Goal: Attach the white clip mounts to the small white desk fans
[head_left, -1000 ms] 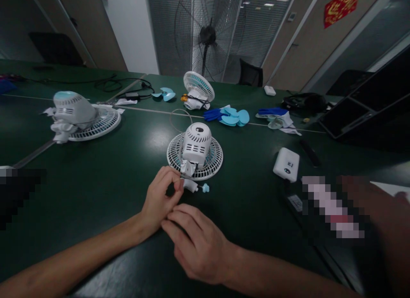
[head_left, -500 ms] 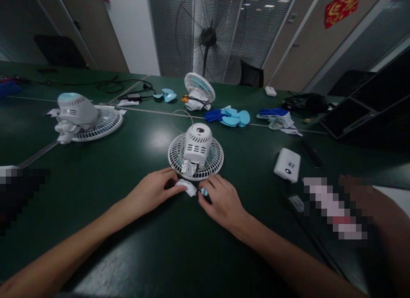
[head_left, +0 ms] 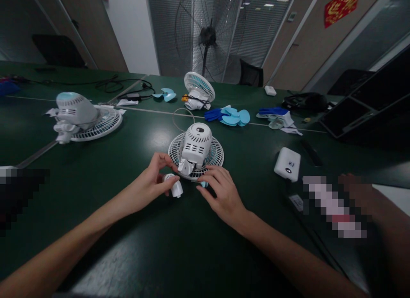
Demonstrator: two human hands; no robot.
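A small white fan (head_left: 197, 140) lies face down on its round grille in front of me, its motor housing upward. My left hand (head_left: 160, 178) pinches a white plastic part (head_left: 176, 188) between thumb and fingers, just off the grille's near left edge. At the near right edge, my right hand (head_left: 221, 189) has its thumb and fingertips closed about a small light-blue piece (head_left: 204, 184), which they partly cover. A white bracket (head_left: 185, 166) sticks out of the housing between both hands.
Another face-down fan (head_left: 78, 114) lies left, and a third fan (head_left: 199, 92) stands behind. Light-blue fan blades (head_left: 236, 117) and blue gloves (head_left: 215, 114) lie beyond. To the right are a white power bank (head_left: 287, 164) and another person's arm (head_left: 389, 216).
My left hand has lifted the white part, turned it more upright and drawn it slightly left, away from the right hand. My right hand stays almost in place with the light-blue piece.
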